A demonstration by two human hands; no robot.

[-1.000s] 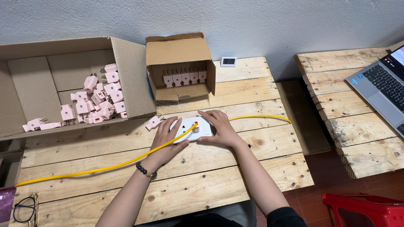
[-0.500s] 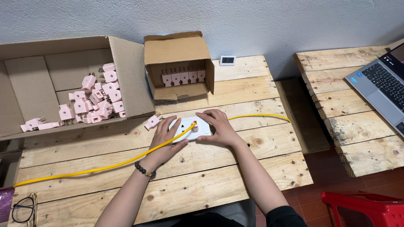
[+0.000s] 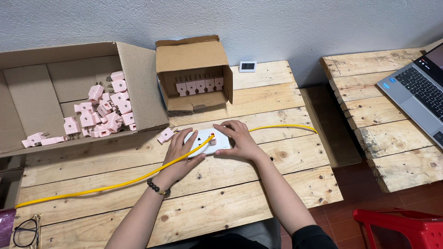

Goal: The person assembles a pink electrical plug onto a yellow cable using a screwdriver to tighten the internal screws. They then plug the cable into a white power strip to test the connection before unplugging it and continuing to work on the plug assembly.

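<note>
So both hands pin the white socket (image 3: 207, 142) mid-tabletop: left hand (image 3: 181, 152) flat over it, right hand (image 3: 240, 140) gripping its right end, long axis left-right, yellow cable (image 3: 115, 185) trailing left.

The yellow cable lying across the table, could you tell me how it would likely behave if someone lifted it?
The yellow cable runs in loose curves over the wooden table, so it would probably sag rather than stay stiff. It passes under the left hand to the white socket plate, so lifting it might tug that plate.
</note>
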